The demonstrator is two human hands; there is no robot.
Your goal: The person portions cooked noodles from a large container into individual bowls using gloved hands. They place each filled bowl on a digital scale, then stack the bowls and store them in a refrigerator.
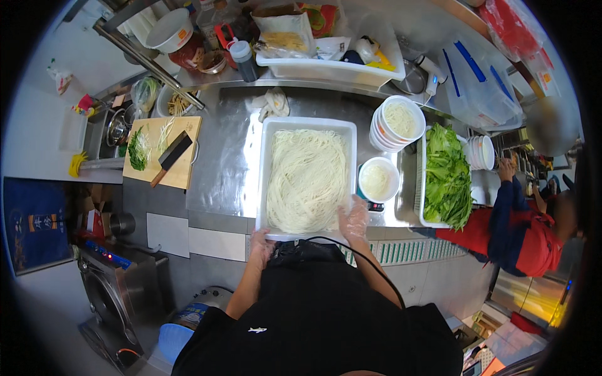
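A white rectangular tub (273, 128) full of pale noodles (307, 178) sits on the steel counter in front of me. My right hand (355, 219), in a clear glove, rests on the noodles at the tub's near right corner. My left hand (260, 246), also gloved, hangs at the counter's front edge below the tub's near left corner, holding nothing that I can see. A white bowl with a portion of noodles (378, 178) stands on a small scale just right of the tub.
A stack of white bowls (397, 123) and a tray of green leaves (447, 178) lie to the right. A wooden board with a cleaver (170, 155) is at left. Another person in red and blue (520, 232) works at right. A bin of packets (326, 62) stands behind.
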